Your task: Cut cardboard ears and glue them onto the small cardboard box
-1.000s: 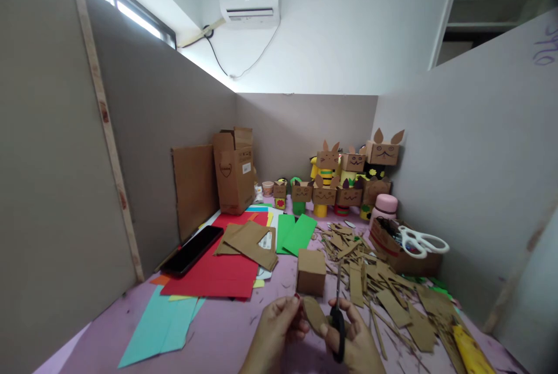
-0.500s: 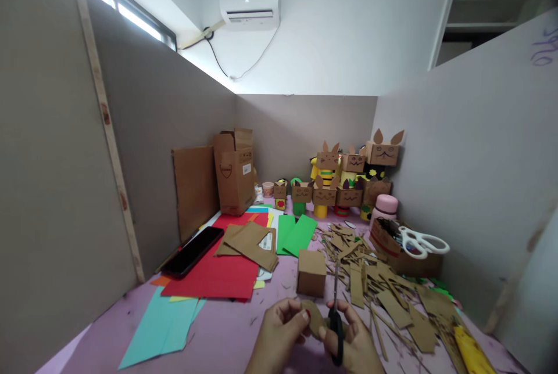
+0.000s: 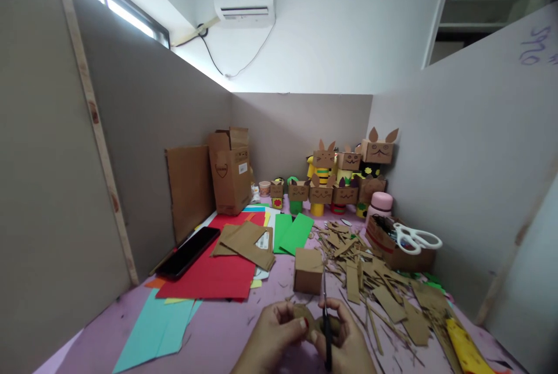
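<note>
My left hand (image 3: 272,333) pinches a small brown cardboard piece (image 3: 301,312) with a rounded edge between thumb and fingers. My right hand (image 3: 351,344) is closed on black-handled scissors (image 3: 327,330), their blades pointing away from me and seen nearly edge-on. Brown cardboard also shows behind the scissors by the right fingers; whether it is the same piece I cannot tell. Both hands are close together above the purple tabletop (image 3: 220,336). Just beyond them stands a small cardboard cube (image 3: 308,271), with the scissor tips overlapping its right side in view.
Cardboard scraps (image 3: 370,275) cover the right side. White scissors (image 3: 417,238) rest on an open box (image 3: 403,255). Red paper (image 3: 209,281), green paper (image 3: 296,233) and a phone (image 3: 189,252) lie left. Several cardboard animal figures (image 3: 321,193) stand at the back. A yellow tube (image 3: 466,348) lies front right.
The whole view has shifted slightly, so things sit a little further left. The scissors have turned and now appear narrower, more edge-on. Both hands keep their hold.
</note>
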Demonstrator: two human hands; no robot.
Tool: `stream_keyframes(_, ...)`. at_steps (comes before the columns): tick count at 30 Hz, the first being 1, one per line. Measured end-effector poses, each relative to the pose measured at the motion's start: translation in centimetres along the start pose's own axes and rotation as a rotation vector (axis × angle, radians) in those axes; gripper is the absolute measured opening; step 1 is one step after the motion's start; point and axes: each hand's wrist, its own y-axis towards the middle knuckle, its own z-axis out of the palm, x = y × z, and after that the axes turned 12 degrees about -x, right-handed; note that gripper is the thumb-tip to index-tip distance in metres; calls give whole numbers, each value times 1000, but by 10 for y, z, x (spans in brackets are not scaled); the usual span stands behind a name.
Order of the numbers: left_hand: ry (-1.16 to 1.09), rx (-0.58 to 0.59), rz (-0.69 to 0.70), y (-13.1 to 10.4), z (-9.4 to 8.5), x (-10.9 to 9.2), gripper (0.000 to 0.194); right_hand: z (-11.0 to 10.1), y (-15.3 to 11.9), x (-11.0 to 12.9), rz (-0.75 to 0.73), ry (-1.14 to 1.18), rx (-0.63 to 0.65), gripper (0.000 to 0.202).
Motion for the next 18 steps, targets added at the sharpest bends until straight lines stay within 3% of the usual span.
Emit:
stream_keyframes(4,35,-8,5,0,0,-6,25,1,2,-6,-4,27,2,53)
stream_keyframes(7,43,-9,43,2,-1,-11,29,-1,7,-10,-34,138,-74,60)
stream_keyframes(13,32,-67,31,11,-9,-5,39,-7,18,-2,187,282,-55,59)
stream_keyframes(18,-23,-239,-19,9,-9,-5,38,-4,10,-3,18,51,-15,49)
